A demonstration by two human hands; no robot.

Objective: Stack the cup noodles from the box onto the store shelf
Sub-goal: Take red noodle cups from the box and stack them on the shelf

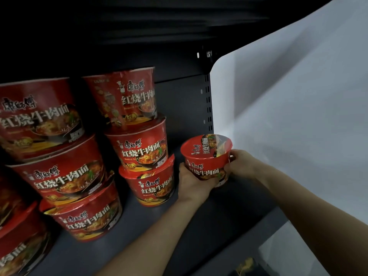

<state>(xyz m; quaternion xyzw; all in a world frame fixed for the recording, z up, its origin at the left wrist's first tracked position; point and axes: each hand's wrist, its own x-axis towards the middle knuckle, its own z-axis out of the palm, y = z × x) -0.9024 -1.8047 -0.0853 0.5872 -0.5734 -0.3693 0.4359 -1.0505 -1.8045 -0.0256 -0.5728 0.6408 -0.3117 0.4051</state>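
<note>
A person's left hand [191,182] and right hand [242,163] cup opposite sides of a cup noodle [207,156], likely light and thin-walled, best held below the rim.

A red cup noodle bowl [207,156] with a sealed printed lid stands upright at centre right of the frame. The left hand [191,182] and right hand [242,163] grip its sides low over the dark shelf board [229,208]. Just left of it is a rear stack [139,144] of three like bowls. A nearer stack [61,172] of three fills the left, with further bowls [20,246] at the lower left edge.
</note>
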